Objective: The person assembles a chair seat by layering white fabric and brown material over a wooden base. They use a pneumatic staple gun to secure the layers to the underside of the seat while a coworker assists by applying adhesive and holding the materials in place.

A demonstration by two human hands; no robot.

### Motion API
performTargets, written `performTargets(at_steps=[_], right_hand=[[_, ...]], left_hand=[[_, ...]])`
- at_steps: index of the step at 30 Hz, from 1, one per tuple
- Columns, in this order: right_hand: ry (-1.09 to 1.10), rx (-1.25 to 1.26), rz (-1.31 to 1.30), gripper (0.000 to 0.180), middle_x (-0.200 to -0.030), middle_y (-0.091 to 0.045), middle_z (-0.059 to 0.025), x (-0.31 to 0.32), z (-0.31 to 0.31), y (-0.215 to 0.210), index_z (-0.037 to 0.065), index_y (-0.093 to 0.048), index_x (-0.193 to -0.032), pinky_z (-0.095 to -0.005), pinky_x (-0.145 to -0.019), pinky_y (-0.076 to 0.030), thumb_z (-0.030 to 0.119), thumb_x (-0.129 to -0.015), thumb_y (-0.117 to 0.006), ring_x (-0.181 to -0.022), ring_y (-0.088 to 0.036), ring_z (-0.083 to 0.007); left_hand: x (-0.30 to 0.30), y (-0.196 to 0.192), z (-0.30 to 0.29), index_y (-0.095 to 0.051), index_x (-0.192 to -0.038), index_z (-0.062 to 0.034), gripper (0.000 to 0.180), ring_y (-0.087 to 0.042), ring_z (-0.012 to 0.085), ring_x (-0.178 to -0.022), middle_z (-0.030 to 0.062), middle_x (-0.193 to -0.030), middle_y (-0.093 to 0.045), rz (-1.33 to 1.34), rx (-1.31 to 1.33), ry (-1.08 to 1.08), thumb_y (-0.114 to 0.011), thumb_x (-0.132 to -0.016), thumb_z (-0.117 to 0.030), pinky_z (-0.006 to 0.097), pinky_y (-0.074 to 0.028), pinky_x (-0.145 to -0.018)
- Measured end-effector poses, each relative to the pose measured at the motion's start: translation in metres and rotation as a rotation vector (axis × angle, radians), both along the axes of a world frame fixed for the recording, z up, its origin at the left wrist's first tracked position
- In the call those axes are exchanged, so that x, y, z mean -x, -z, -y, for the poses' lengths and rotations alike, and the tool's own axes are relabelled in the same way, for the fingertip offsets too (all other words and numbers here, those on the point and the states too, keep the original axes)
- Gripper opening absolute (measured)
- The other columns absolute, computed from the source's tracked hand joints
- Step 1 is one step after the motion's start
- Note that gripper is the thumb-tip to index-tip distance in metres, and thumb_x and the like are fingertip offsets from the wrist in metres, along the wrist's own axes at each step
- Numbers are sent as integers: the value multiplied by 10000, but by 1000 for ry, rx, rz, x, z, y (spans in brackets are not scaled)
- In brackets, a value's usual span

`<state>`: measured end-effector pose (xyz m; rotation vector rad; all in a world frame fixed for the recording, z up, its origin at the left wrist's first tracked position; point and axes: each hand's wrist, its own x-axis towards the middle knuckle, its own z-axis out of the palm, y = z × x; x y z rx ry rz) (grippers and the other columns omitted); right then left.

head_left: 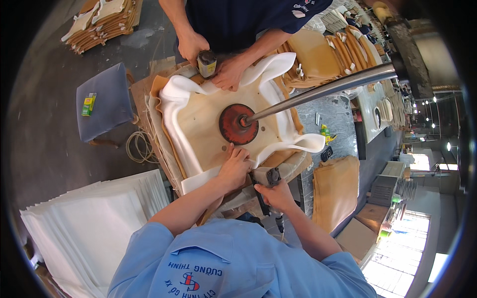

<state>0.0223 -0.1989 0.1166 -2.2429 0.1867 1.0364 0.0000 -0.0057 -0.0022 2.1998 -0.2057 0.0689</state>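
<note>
A pale seat board (198,116) lies before me, with white foam padding (171,111) and tan covering (158,94) around its edges. A round red press pad (238,124) on a metal rod bears down on its middle. My left hand (234,169) is closed at the near edge, gripping the foam there with fingers over the board. Beside it, my right hand (278,196) is wrapped round a staple gun (267,176), its nose close to that edge. Across from me, a co-worker's hand holds another staple gun (206,63); their other hand (231,73) presses the far edge.
The metal rod (323,92) slants across from the upper right. White sheets (94,233) are stacked at lower left, near a blue padded stool (104,102) carrying a small box (89,104). Tan pieces (335,191) lie at right; a coiled hose (140,147) is on the floor.
</note>
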Motion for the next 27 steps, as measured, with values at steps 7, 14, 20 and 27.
performTargets(at_steps=[7, 14, 20, 27], right_hand=[[107, -211, 23, 300, -610, -643, -16, 11, 5, 5, 4, -712, -829, -315, -507, -476, 232, -956, -859, -526, -616, -108], [60, -149, 42, 302, -613, -660, -37, 12, -6, 1, -4, -741, -867, -332, -523, -491, 265, -947, -855, -541, -643, -122], [6, -67, 143, 336, -626, -677, -54, 13, -9, 12, -7, -757, -935, -361, -560, -515, 317, -944, -847, -562, -671, -155], [-20, -69, 79, 336, -684, -707, -61, 13, -20, 0, -2, -747, -943, -360, -558, -513, 318, -941, -847, -574, -680, -150]], left_hand=[[-27, 8, -13, -784, -954, -90, 104, -496, 364, -1381, 141, -1253, -571, 121, -54, 244, -737, -869, -126, 599, -216, -1355], [-45, 14, -34, -769, -941, -121, 81, -454, 364, -1417, 125, -1303, -519, 169, 57, 421, -777, -863, -141, 602, -199, -1362], [-50, 10, -34, -747, -895, -113, 48, -453, 364, -1436, 125, -1306, -526, 134, 83, 467, -760, -853, -130, 626, -212, -1357], [-55, 16, -33, -736, -885, -121, 43, -466, 368, -1427, 128, -1295, -543, 157, 74, 453, -739, -843, -124, 620, -209, -1361]])
